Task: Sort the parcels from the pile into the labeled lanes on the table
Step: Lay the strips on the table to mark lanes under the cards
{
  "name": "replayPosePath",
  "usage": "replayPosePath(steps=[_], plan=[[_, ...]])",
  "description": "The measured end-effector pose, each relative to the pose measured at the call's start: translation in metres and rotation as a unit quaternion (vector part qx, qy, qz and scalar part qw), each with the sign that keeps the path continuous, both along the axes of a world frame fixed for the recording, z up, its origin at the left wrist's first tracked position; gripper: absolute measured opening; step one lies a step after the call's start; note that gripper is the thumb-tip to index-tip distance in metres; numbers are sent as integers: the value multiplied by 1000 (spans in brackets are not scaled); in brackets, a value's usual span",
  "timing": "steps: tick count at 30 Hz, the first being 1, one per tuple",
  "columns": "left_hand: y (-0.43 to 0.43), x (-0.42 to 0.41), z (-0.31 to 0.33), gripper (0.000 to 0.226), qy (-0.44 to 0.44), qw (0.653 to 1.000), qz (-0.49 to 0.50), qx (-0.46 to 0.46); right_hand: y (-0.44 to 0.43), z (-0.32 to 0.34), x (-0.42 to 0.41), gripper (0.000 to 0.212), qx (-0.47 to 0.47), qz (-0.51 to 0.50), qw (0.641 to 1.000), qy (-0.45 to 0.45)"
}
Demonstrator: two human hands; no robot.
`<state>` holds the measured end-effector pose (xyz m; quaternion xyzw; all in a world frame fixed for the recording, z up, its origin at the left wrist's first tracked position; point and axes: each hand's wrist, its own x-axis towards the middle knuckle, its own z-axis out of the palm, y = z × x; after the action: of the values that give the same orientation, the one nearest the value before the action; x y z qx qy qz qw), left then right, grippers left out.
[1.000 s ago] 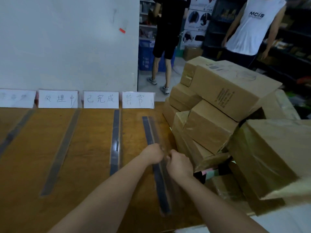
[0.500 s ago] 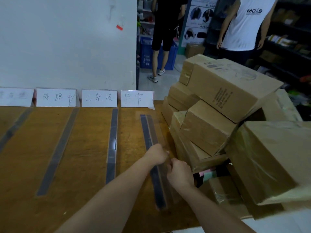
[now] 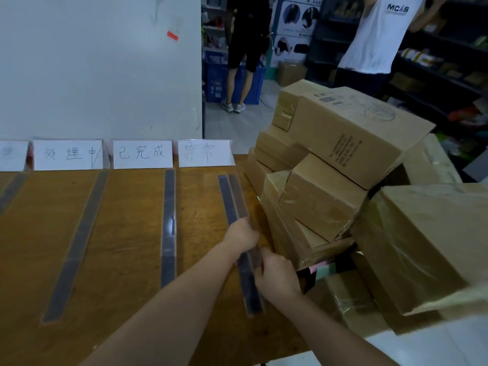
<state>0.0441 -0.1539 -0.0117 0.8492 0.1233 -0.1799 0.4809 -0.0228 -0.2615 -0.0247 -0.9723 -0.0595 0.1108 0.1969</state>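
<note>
1. Closest to me, the right hand (image 3: 277, 276) is just left of the pile of parcels (image 3: 330, 207). Its fingers are curled tight round the near part of a long dark strip (image 3: 250, 294) on the table (image 3: 126, 233).
2. A little farther along that strip, also just left of the pile, the left hand (image 3: 241, 235) grips it too. Neither hand holds a parcel.
3. The pile sits at the right end of the table. It is made of brown boxes that lean on each other, some of them shiny with tape. A big box (image 3: 351, 133) lies tilted on top.
4. Left of the pile, the lanes (image 3: 200, 220) run away from me. Two more strips (image 3: 169, 220) lie flat farther left and mark the lane edges. Every parcel I can see is in the pile, so I think the sorting has not begun. The hands seem busy with the lane edge nearest the pile. All the boxes are left to move.
5. At the far end of the lanes, left of the pile, white paper signs (image 3: 142, 153) stand in a row. Each has writing on it. The sign nearest the pile (image 3: 206, 153) is faint, and the one farthest from it is cut off.
6. Behind the signs is a white wall (image 3: 100, 70).
7. Far behind the pile, a person in black shorts (image 3: 248, 48) stands by a blue crate (image 3: 216, 77). A person in a white top (image 3: 377, 40) stands near dark shelves.
</note>
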Motion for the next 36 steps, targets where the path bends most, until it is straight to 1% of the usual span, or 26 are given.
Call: replayPosePath(steps=[4, 10, 12, 16, 21, 27, 29, 33, 36], plan=[[0, 7, 3, 40, -1, 1000, 3, -15, 5, -1, 0, 19, 14, -24, 999, -21], [-6, 8, -6, 45, -4, 1000, 3, -27, 0, 0, -1, 20, 49, -40, 998, 26], [-7, 9, -7, 46, -5, 999, 9, -35, -4, 0, -3, 20, 34, -51, 998, 25], [-7, 15, -6, 51, 0, 999, 14, -36, -3, -3, -8, 9, -13, -61, 998, -23], [-7, 18, -2, 54, 4, 999, -29, -33, 0, -5, -6, 16, -19, -75, 995, -67], [-9, 14, 0, 58, 11, 996, -53, -67, -6, -13, -2, 22, -69, -84, 990, -94], [-10, 14, 0, 57, 10, 996, -56, -69, -6, -15, -2, 22, -70, -89, 989, -96], [-12, 16, -3, 63, 3, 996, -48, -69, -8, -17, -2, 23, -63, -86, 990, -97], [-14, 14, -5, 64, -1, 997, -33, -73, -12, -17, -4, 30, -52, -74, 992, -89]])
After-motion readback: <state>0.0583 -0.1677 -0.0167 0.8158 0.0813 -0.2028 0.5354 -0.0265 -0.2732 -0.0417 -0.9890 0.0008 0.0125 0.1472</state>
